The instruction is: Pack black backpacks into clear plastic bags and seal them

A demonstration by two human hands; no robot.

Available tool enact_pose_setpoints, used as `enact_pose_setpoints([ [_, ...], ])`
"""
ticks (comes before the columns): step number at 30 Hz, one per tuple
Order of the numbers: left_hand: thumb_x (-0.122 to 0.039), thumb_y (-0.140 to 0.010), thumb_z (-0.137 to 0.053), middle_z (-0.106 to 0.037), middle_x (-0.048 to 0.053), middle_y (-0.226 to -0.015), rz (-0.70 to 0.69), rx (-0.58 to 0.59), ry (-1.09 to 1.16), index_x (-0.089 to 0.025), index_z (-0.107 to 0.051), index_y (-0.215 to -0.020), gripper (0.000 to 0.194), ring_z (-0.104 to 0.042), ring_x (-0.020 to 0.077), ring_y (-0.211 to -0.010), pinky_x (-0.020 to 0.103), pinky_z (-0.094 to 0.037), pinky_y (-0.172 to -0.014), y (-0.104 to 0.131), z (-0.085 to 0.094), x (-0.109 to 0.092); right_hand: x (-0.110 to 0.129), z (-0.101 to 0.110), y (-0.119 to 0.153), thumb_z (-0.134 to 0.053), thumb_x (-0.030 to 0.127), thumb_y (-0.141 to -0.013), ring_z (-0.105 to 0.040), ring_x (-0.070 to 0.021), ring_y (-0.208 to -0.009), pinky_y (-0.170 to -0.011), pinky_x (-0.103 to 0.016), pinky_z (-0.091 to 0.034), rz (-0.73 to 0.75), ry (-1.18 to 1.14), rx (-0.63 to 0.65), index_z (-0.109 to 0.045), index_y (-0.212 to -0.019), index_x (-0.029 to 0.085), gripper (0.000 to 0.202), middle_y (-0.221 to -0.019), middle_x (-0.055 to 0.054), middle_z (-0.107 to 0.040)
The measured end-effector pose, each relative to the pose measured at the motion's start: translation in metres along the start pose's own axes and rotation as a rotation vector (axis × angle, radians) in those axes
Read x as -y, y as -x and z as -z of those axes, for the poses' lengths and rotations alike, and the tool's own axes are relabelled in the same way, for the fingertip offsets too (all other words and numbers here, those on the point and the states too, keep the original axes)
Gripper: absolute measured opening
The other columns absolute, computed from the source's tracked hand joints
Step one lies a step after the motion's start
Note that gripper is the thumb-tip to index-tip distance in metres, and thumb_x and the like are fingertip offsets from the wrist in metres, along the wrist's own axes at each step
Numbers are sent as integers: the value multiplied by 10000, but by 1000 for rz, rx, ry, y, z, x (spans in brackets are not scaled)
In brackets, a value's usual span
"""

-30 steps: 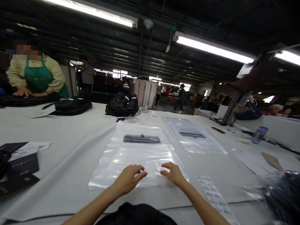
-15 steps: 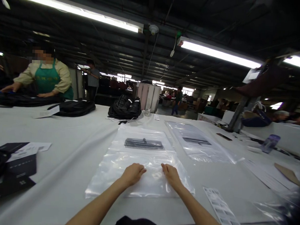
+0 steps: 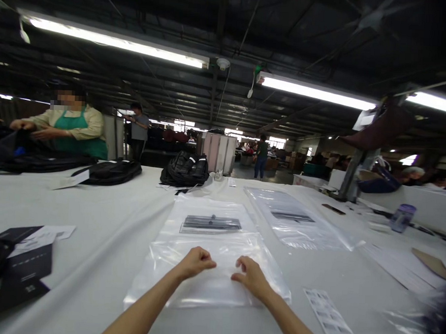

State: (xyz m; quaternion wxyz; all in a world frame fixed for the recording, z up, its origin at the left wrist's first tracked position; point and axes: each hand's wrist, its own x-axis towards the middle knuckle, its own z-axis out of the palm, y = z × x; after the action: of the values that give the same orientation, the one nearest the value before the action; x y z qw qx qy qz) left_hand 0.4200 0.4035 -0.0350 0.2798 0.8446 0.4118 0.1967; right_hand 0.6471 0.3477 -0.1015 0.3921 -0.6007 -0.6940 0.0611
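Note:
A stack of clear plastic bags point(image 3: 203, 289) with a dark printed block lies flat before me, its top layer loose and wrinkled. My left hand point(image 3: 196, 263) is over the left-middle of this plastic, fingers curled and the thumb a little apart from them. Facing it, my right hand point(image 3: 251, 276) has its thumb and fingers spread, close above the film. No film shows pinched in either hand. Whether the fingertips touch the plastic is hard to tell.
Another clear bag stack point(image 3: 298, 224) lies to the right, near a label sheet point(image 3: 330, 317) and a purple container point(image 3: 403, 217). Black bags point(image 3: 186, 169) sit at the back. Dark printed cards point(image 3: 30, 262) lie left. A co-worker in a green apron point(image 3: 74, 136) handles black fabric.
My right thumb and fingers have parted from a closed grip, and the left fingers have loosened. The top plastic layer has shifted. The co-worker at left has lifted black fabric.

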Motion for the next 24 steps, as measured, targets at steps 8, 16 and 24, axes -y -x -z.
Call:
enact_pose_setpoints([
  [8,-435,-858,-308,-597,27,-623,11,-80,-58,-154,-618,-744,434,-559,165,-639,262,-389,-616,-1,23,-7,-28,34,23,-399,316,-884,-590,-192,-935,-864,-328,-437,79,23,57,-649,-951,214,278,-990,-61,-657],
  [16,-131,-636,-673,-558,19,-805,-21,-171,-200,-208,-520,-711,187,-523,247,-892,348,-355,-824,28,44,2,-36,57,39,-479,178,-824,-523,-216,-785,-756,-346,-405,14,298,-64,-611,-670,191,203,-795,-81,-569],
  [24,-200,-794,-586,-501,20,-716,363,-452,335,-203,-455,-760,135,-545,211,-757,312,-428,-695,74,79,44,-55,66,64,-529,213,-774,-595,-216,-690,-690,-353,-452,-236,77,-116,-641,-810,192,120,-706,-42,-645],
])
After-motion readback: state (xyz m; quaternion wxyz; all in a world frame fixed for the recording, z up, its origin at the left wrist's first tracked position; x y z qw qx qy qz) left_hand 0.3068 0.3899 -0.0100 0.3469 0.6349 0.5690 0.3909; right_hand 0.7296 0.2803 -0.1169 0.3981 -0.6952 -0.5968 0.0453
